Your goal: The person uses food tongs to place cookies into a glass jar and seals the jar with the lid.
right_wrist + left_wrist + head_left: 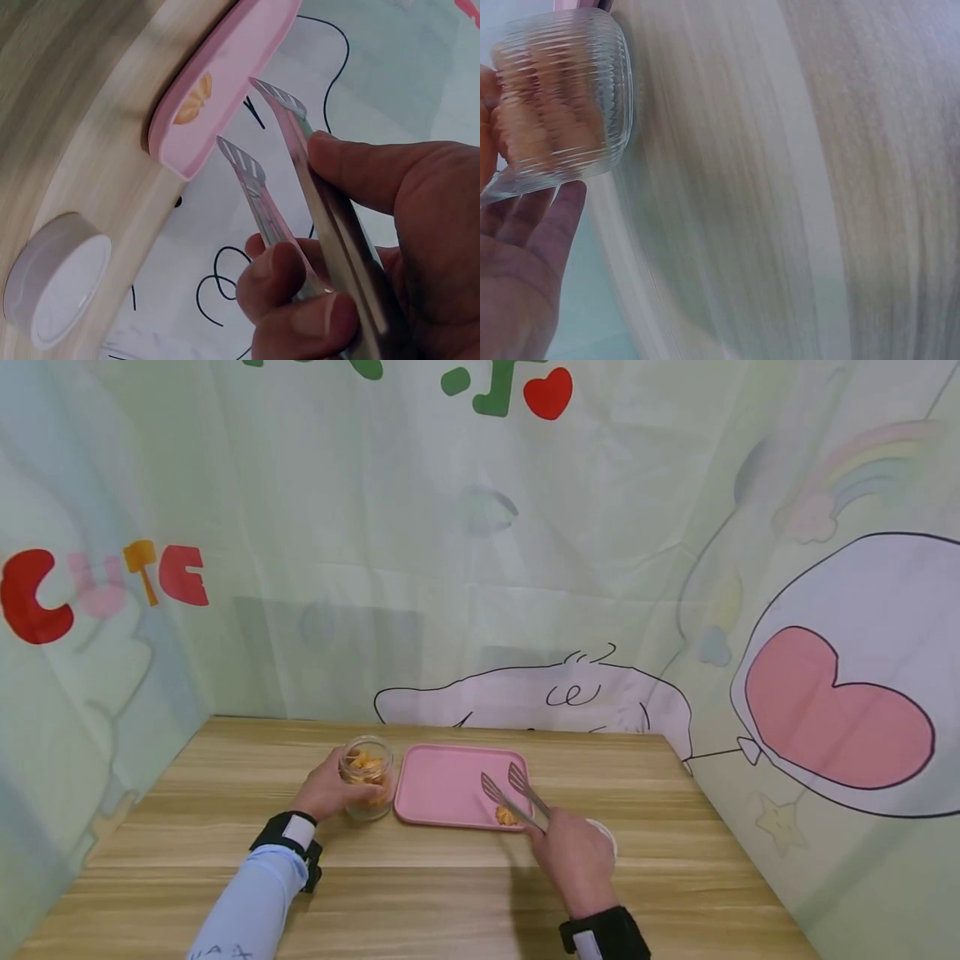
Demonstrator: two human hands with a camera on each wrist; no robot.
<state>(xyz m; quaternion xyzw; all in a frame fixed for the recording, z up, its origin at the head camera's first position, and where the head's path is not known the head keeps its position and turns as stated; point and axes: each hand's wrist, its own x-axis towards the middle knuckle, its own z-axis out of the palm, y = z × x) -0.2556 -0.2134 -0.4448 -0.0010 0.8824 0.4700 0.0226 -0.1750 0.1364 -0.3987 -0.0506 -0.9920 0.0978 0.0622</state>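
My left hand [327, 789] grips a ribbed glass jar [386, 770] around its side, thumb across the front. Inside the uncovered jar are several golden-orange cookies [365, 762], seen also through the glass [551, 112] in the left wrist view. A pair of metal tongs [322, 199] with slotted tips is held in my right hand [573, 857]. Their two arms stand apart with nothing between the tips, above the right part of a pink tray [446, 785]. One flower-shaped cookie [506, 816] lies in the tray's near right corner.
A round white lid [71, 277] lies on the wooden table [375, 893], partly hidden behind my right hand in the head view. Printed cloth walls [337, 527] surround the table at the back and sides.
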